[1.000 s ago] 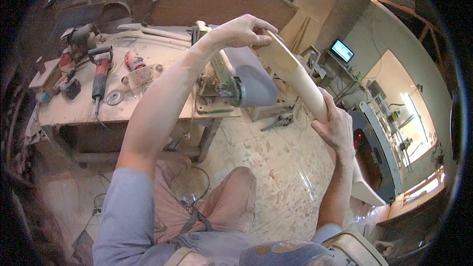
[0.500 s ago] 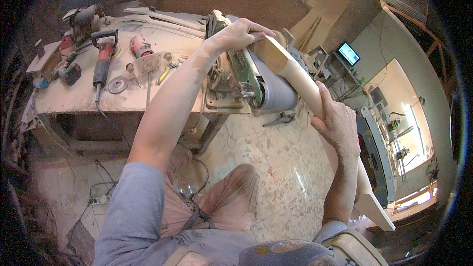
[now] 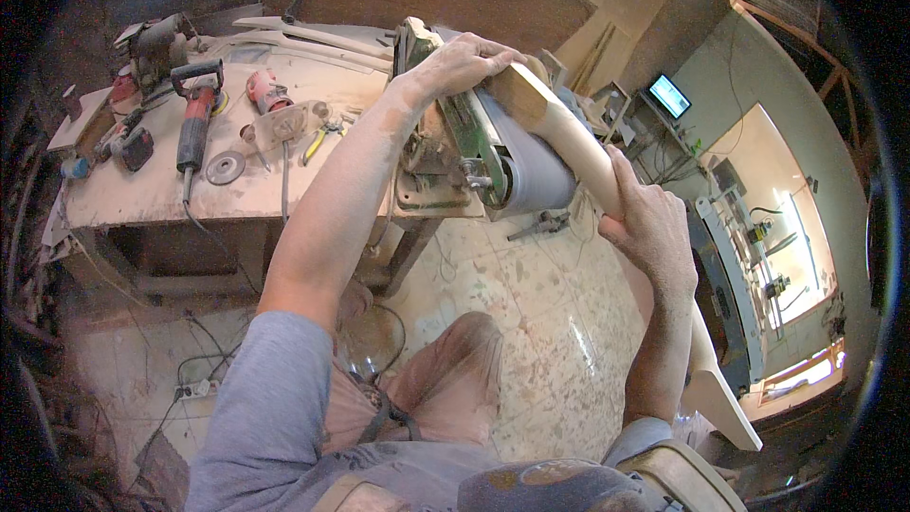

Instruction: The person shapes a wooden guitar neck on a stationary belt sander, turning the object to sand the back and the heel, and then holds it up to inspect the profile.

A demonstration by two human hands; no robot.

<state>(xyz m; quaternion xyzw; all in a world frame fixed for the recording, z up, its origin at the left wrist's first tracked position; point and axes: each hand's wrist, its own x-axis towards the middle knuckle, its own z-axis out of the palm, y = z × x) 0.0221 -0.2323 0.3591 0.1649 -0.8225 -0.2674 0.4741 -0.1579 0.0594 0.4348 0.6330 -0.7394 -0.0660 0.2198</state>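
A long, pale, curved wooden piece (image 3: pixel 580 154) slants across the view, its far part over the grey abrasive belt of a belt sander (image 3: pixel 534 171). Around the far end bend the fingers of my left hand (image 3: pixel 466 64). Farther down, my right hand (image 3: pixel 649 220) grips the middle, thumb on the near side and fingers over the top. The piece runs on under my right forearm to a flared, angled end at the lower right. Whether its underside touches the belt is hidden from view.
On the dusty workbench (image 3: pixel 114 194) lie a red and black angle polisher (image 3: pixel 197 118), a red power tool (image 3: pixel 268 92), a grey disc (image 3: pixel 226 167), yellow-handled pliers (image 3: pixel 316 144) and several wooden strips (image 3: pixel 313 41). A lit screen (image 3: pixel 670 96) stands at the right. Cables and a power strip (image 3: pixel 197 388) lie on the floor.
Both hands keep their hold on the wooden piece. My right hand has shifted very slightly toward the lower right; otherwise the view differs only by a small tilt.
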